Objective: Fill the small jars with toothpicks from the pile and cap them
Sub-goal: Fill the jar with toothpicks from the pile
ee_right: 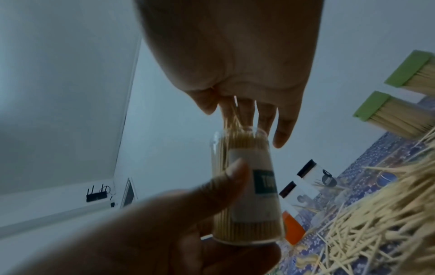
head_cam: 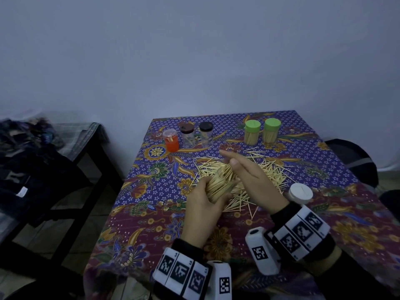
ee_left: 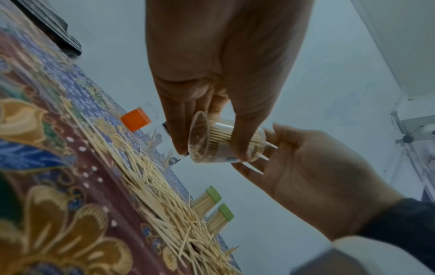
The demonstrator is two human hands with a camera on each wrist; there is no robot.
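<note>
Clear jar point(head_cam: 220, 184) tilted, packed with toothpicks point(ee_left: 221, 138).

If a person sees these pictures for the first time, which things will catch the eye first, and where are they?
First comes the clear jar packed with toothpicks, which the left hand grips above the table's middle while the right hand is at its open mouth. Beneath them spreads the loose toothpick pile on the flowered tablecloth. At the far edge stand two full green-capped jars.
</note>
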